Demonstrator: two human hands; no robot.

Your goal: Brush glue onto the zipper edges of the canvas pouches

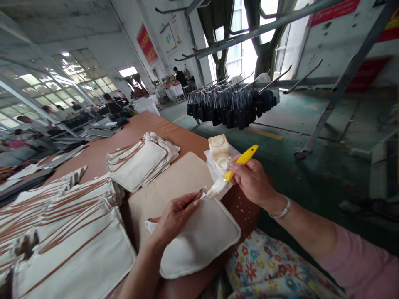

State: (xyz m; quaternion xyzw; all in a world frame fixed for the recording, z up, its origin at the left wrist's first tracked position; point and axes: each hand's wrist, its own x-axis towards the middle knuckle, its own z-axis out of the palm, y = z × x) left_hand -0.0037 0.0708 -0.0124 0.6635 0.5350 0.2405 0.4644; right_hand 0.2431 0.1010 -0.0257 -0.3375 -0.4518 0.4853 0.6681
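Note:
My right hand (254,180) is closed around the yellow handle of a paintbrush (241,162). White paste coats its bristles, which touch or nearly touch the top corner of a cream fabric bag panel (202,238). With fingers pinched on that same corner, my left hand (176,218) holds the panel; a bit of brown lining shows under the fingertips. The panel lies partly on a beige sheet (177,174) at the table edge. Just beyond the brush stands a small stained container (219,147) with white paste, on a translucent plastic sheet (212,166).
Stacks of cream panels with brown trim (77,245) cover the left of the brown table (156,122). Another pile (140,160) lies at its middle. A metal rack (264,31) with dark bags (233,108) stands beyond the right edge. Several people sit working in the background.

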